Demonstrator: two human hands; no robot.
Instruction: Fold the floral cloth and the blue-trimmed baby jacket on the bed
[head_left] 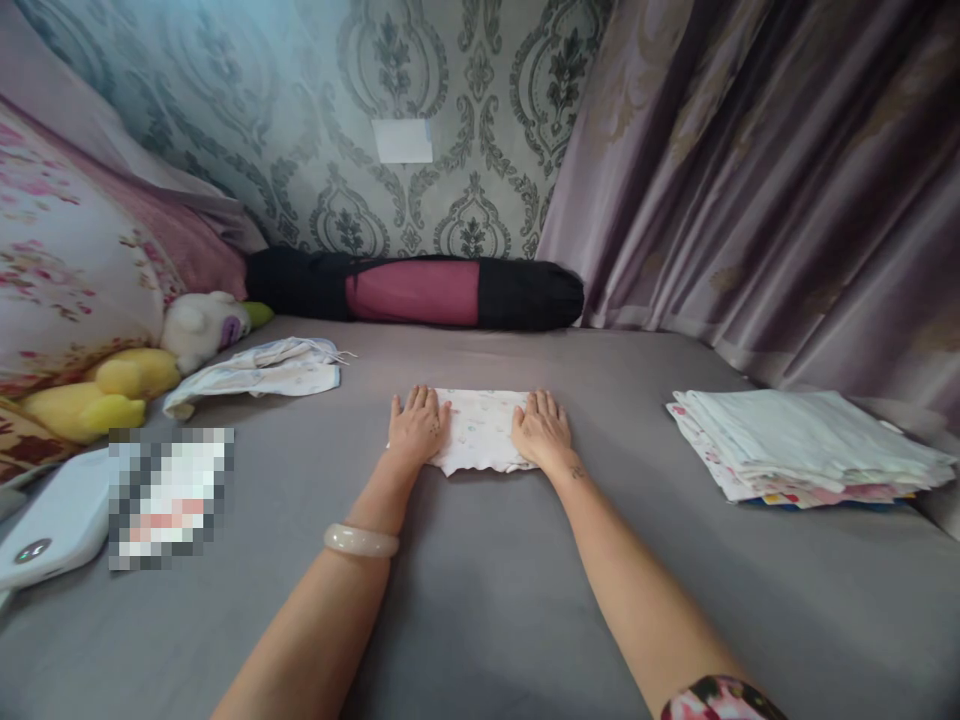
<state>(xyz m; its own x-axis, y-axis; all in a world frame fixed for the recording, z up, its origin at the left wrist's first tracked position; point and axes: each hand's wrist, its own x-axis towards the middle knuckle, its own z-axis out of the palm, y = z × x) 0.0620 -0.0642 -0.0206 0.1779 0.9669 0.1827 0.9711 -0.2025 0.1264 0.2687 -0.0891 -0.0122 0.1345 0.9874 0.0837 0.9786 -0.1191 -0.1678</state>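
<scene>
Left hand [415, 428] and right hand [541, 428] are lying flat, unclenched, on a central cloth [480, 430], right stack [802, 430] seemingly done, left garment [262, 372] unfolded

At the foot of the patterned wallpaper [300, 110], we see a long black bag [412, 291] with a maroon middle. A white plate [403, 141] sits above it. Purplish curtains [750, 180] hang to our right. To our left, a yellow plush toy [60, 411] and a white plush toy [193, 335] lie by a floral pillow [67, 260], a white device [71, 505] nearer us.
</scene>
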